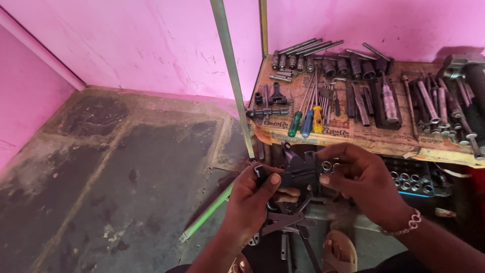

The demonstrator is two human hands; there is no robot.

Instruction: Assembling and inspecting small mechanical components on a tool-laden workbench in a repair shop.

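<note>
The pink wall fills the upper part of the view and meets a stained concrete floor on the left. On the right stands a low bench covered with printed paper. Rows of sockets, long rods, and dark steel punches lie on the bench. A hammer rests at the far right edge. Three screwdrivers, with green, blue and yellow handles, lie side by side near the front edge of the bench. A thin metal bar runs up from the bench front to the top of the view. A green rod lies slanted on the floor below it. Under the bench front, a black tray of sockets sits just right of the hands.

Both hands meet in front of the bench, low in the view. The left hand grips a dark metal tool from below, with the thumb pressed on its side. The right hand closes on the same tool from the right, and its fingertips hold a small shiny ring-shaped part against the tool's upper edge. A beaded bracelet circles the right wrist. Several flat grey spanners hang or lie just below the tool, between the hands and a sandalled foot.
</note>
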